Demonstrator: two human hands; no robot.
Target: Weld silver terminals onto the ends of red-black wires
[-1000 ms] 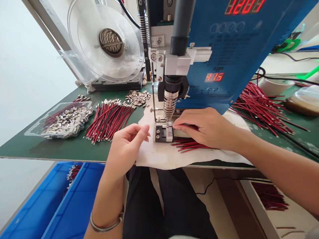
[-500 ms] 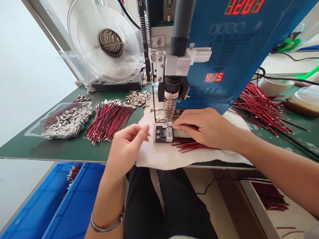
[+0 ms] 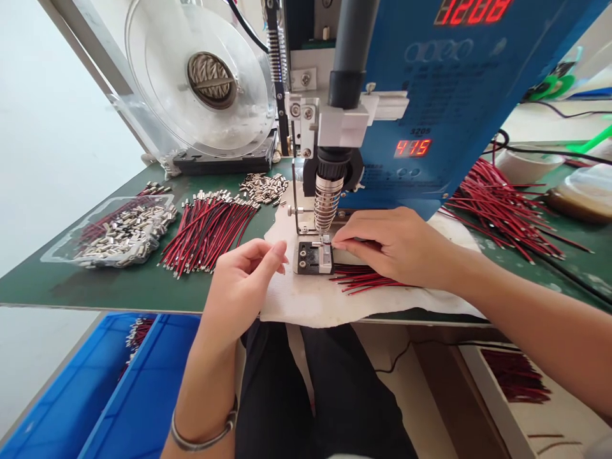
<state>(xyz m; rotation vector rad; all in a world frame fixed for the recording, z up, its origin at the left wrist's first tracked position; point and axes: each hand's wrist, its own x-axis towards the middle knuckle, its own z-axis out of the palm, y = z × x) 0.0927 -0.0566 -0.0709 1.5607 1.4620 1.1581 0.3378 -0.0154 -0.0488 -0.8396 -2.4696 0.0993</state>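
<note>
My right hand (image 3: 396,248) is closed in a pinch at the right side of a small black fixture (image 3: 303,262). Between its fingertips is a thin wire, mostly covered by the fingers, whose end lies at a small metal connector (image 3: 317,243) on the fixture. Directly above is the soldering machine's spring-wrapped tip (image 3: 327,203). To the left of the fixture, my left hand (image 3: 243,280) hangs with curled fingers and the thumb close to them; whatever it may hold is hidden. Red and black wires (image 3: 363,279) lie partly under my right hand.
A blue machine housing (image 3: 421,115) with red digits rises behind. Leftward lie wires with metal ends (image 3: 205,233), a pile of connectors (image 3: 264,188) and a clear plastic box (image 3: 57,256). More wires (image 3: 502,204) lie rightward. Blue bins (image 3: 71,382) stand below the table edge.
The last digit on the upper red display has changed to 8. Both hands stay almost where they were; the view has shifted very slightly.
</note>
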